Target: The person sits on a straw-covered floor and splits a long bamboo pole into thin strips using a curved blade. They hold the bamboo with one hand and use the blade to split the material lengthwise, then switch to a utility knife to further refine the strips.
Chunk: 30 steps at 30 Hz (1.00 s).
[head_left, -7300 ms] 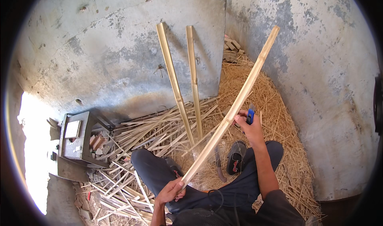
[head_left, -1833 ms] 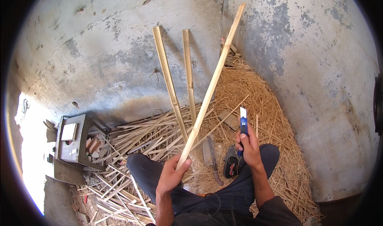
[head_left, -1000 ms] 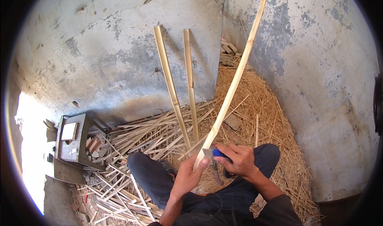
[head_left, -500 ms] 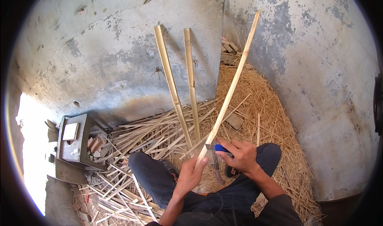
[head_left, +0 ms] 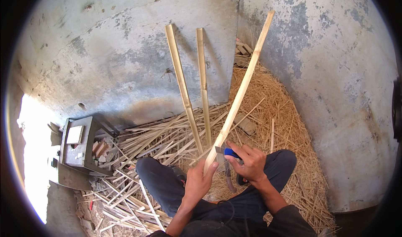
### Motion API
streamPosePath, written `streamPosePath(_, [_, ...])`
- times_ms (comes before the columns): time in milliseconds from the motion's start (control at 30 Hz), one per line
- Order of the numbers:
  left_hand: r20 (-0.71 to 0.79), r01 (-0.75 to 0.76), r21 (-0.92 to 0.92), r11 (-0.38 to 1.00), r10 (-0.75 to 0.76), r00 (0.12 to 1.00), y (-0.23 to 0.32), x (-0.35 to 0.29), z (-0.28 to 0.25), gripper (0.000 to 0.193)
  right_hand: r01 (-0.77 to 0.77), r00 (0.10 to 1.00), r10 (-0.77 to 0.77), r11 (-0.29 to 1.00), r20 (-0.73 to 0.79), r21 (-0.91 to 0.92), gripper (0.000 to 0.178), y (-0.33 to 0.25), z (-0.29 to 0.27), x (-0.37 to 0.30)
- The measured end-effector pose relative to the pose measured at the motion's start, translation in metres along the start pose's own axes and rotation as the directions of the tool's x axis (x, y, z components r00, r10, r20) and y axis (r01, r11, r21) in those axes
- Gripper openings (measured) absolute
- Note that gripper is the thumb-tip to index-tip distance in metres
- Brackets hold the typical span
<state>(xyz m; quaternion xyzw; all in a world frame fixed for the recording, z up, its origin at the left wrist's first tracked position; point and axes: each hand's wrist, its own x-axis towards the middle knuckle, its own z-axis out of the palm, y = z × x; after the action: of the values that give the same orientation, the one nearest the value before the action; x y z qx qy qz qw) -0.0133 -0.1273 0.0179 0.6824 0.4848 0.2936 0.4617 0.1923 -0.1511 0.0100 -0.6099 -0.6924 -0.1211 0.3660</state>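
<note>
Bamboo strip [head_left: 240, 98] in left fingers [head_left: 212, 169]

Strip [head_left: 243, 88] end, knife [head_left: 230, 152] grip hidden

L hand [head_left: 198, 182] covers strip's btm end, R hand [head_left: 251, 163] much of knife handle. Blade [head_left: 219, 149] depth: can't tell. R shoe [head_left: 241, 180] mostly behind R hand. Shirt [head_left: 209, 229] cut by btm edge. Dark obj. [head_left: 396, 109] at R rim cut off, unclear.

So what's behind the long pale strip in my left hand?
Behind the strip, straw shows on both sides, with grey wall around its top end. Anything directly behind it, or under your left hand, is covered.
</note>
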Motion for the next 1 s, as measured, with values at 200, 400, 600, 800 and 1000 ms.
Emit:
streamPosePath(200, [0.203,0.048,-0.288,0.956,0.012,0.979,-0.030,-0.008,0.006,0.038,-0.155,0.958,0.181,0.979,-0.223,0.131,0.032,0.023,-0.002,0.018])
streamPosePath(400, [0.188,0.036,-0.190,0.981,0.001,0.982,-0.010,-0.013,-0.007,0.039,-0.129,0.966,0.167,0.973,-0.198,0.191,0.027,0.030,-0.017,0.027])
streamPosePath(600, [0.187,-0.012,-0.093,0.996,0.030,0.982,-0.015,-0.008,-0.017,0.038,-0.043,0.985,0.064,0.990,-0.158,0.135,0.027,0.041,-0.020,0.026])
streamPosePath(800, [0.194,0.027,-0.358,0.933,0.046,0.980,-0.007,-0.001,-0.024,0.035,-0.008,0.993,0.019,0.995,-0.115,0.097,0.029,0.042,-0.019,0.024])
streamPosePath(1000, [0.000,-0.119,-0.112,0.987,0.119,0.993,0.001,-0.004,-0.015,0.036,-0.011,0.996,0.024,0.986,-0.081,0.166,0.032,0.038,-0.016,0.025])
